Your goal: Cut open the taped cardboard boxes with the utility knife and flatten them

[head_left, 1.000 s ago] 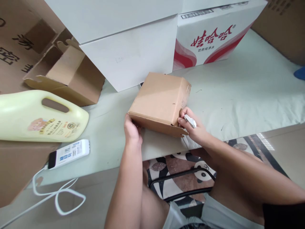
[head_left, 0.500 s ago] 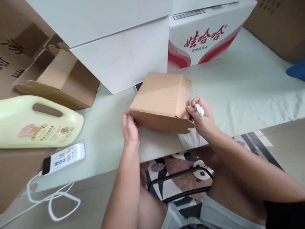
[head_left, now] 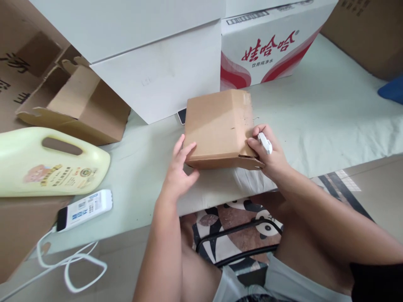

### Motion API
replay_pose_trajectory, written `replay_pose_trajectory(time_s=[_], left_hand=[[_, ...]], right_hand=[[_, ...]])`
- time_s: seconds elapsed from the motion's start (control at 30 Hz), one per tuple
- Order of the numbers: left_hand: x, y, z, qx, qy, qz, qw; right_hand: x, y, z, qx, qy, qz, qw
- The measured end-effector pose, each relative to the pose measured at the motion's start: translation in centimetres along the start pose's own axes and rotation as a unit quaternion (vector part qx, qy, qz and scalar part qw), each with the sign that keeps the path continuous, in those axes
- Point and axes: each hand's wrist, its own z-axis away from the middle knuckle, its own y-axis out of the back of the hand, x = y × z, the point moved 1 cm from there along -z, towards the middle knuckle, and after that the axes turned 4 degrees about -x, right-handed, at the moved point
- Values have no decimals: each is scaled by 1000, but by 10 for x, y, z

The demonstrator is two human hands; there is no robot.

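Observation:
A brown cardboard box (head_left: 209,126) sits tilted on the pale green cloth, its near flap edge toward me. My left hand (head_left: 179,170) is at the box's near left corner, fingers spread and fingertips against its side. At the near right corner, my right hand (head_left: 269,147) is closed around a small white tool (head_left: 265,143); only one end of it sticks out of the fist, so its kind is unclear. That hand also rests against the box's right edge. A dark-screened device (head_left: 181,116) peeks out behind the box.
White cartons (head_left: 157,71) and a red-printed carton (head_left: 267,58) stand behind. To the left are an opened cardboard box (head_left: 107,109), a pale yellow jug (head_left: 94,161) and a white power bank-like device (head_left: 85,210) with a cable (head_left: 71,262). The cloth-covered surface (head_left: 333,109) ends just before my knees.
The box has turned and tipped, showing less of its near side. My left hand has loosened from the corner and spread its fingers. My right hand still holds the white tool.

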Motion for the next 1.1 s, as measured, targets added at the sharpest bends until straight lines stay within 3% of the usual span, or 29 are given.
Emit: replay_pose_trajectory(time_s=[0.07, 0.2, 0.4, 0.6, 0.67, 0.8, 0.93, 1.0, 1.1], left_hand=[[6, 0, 1, -9, 6, -9, 1000], [9, -1, -3, 50, 41, -7, 998], [-1, 3, -2, 113, 108, 58, 986], [-3, 6, -2, 175, 145, 184, 956], [-2, 5, -4, 199, 162, 239, 936], [-2, 1, -8, 235, 210, 336, 887], [-7, -2, -9, 225, 293, 376, 850], [-12, -1, -7, 213, 300, 370, 853], [-17, 1, -5, 204, 234, 328, 893]], right_hand=[[-1, -2, 2, -17, -5, 4, 1000], [-1, -1, 2, -18, 16, 13, 1000], [9, 9, -9, 117, 68, -2, 991], [14, 11, -13, 166, 19, 16, 986], [16, 10, -13, 144, -3, 2, 990], [19, 2, -10, 21, -43, -10, 999], [20, -9, -2, -98, -36, 2, 995], [20, -12, 2, -135, -32, 4, 990], [21, -15, 4, -161, -21, 11, 987]])
